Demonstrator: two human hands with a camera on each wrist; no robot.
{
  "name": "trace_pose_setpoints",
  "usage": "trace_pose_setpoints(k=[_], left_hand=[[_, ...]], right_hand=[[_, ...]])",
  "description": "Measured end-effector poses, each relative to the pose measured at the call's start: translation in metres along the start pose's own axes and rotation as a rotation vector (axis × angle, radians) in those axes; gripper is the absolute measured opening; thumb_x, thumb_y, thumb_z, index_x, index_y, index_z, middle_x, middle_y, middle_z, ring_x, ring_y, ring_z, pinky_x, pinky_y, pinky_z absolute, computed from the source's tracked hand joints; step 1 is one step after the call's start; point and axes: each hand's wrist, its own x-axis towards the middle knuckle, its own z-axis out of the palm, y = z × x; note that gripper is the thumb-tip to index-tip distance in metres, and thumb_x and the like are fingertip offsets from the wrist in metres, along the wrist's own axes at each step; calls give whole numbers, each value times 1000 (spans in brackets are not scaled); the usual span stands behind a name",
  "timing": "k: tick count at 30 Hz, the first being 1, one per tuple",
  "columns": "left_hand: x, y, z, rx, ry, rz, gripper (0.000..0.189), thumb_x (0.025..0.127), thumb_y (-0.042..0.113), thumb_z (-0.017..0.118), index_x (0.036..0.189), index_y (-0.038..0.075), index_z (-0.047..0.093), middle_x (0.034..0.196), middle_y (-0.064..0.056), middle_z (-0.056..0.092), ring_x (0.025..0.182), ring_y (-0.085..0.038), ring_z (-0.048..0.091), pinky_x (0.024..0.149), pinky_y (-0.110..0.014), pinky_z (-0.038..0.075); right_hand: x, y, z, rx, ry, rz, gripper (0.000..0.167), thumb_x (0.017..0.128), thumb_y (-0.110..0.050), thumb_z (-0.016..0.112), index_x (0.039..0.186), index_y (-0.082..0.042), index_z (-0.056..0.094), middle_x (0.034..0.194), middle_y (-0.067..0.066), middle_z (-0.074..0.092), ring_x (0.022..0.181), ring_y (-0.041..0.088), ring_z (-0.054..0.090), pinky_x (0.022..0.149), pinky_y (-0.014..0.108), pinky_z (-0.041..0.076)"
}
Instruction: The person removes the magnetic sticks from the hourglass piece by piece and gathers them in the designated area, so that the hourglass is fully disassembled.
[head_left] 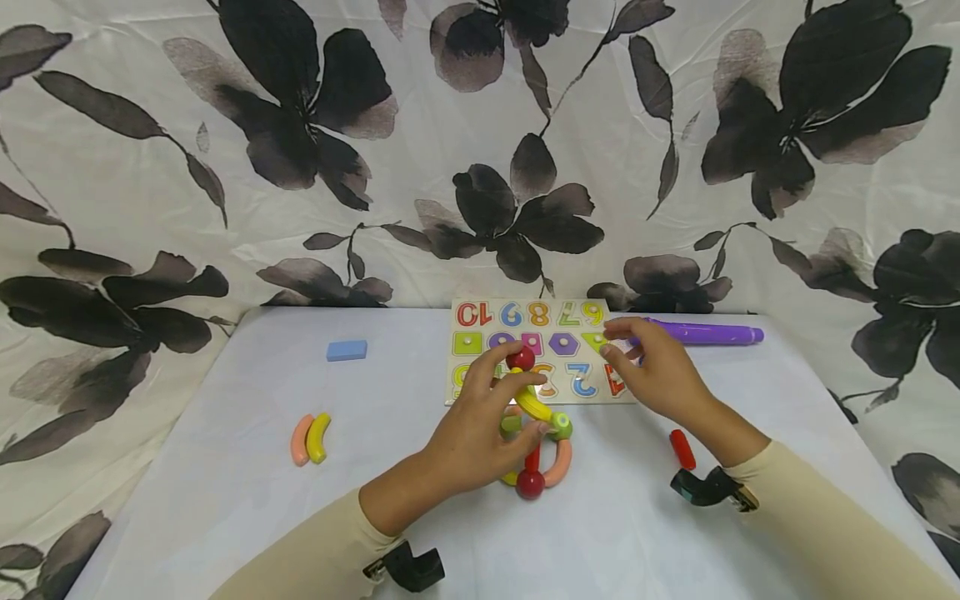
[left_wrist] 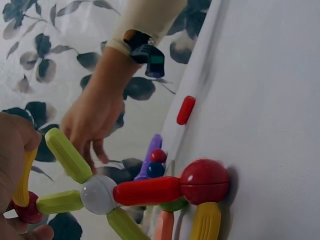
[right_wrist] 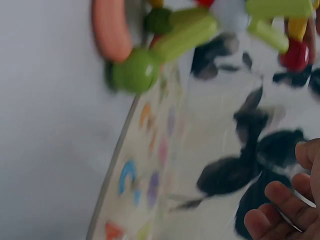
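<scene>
A model of magnetic rods and balls stands on the table, with a red ball (head_left: 530, 484) and a salmon curved rod (head_left: 559, 463) at its base. My left hand (head_left: 476, 429) is at its upper part, fingers and thumb bent round a yellow rod (left_wrist: 25, 180) that meets a red ball (left_wrist: 29, 209). From that ball a light green rod (left_wrist: 60, 202) runs to a white ball (left_wrist: 98, 195). My right hand (head_left: 660, 371) hovers right of the model, before the number board, holding nothing; its fingers (right_wrist: 282, 207) are loosely bent and apart.
The number and shape board (head_left: 551, 362) lies behind the model. A purple marker-like stick (head_left: 712, 334) lies at the back right, a red rod (head_left: 682, 449) near my right wrist. To the left are a blue block (head_left: 347, 350), a salmon rod (head_left: 301, 440) and a yellow rod (head_left: 318, 438).
</scene>
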Motion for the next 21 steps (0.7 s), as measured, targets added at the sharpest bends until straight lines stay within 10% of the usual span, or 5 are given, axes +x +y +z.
trace_pose_setpoints(k=[10, 21], left_hand=[[0, -6, -1, -23, 11, 45, 80, 82, 19, 85, 150, 12, 42, 160, -6, 29, 149, -18, 24, 101, -37, 51], [0, -9, -2, -22, 24, 86, 82, 83, 18, 83, 151, 9, 39, 159, -5, 32, 149, -19, 27, 109, -39, 44]], right_hand=[[7, -56, 18, 140, -150, -225, 51, 97, -21, 74, 142, -9, 55, 132, 10, 66, 104, 24, 68, 81, 42, 60], [12, -66, 28, 169, -239, -246, 51, 96, -16, 73, 143, -8, 54, 125, 2, 69, 111, 19, 66, 86, 33, 57]])
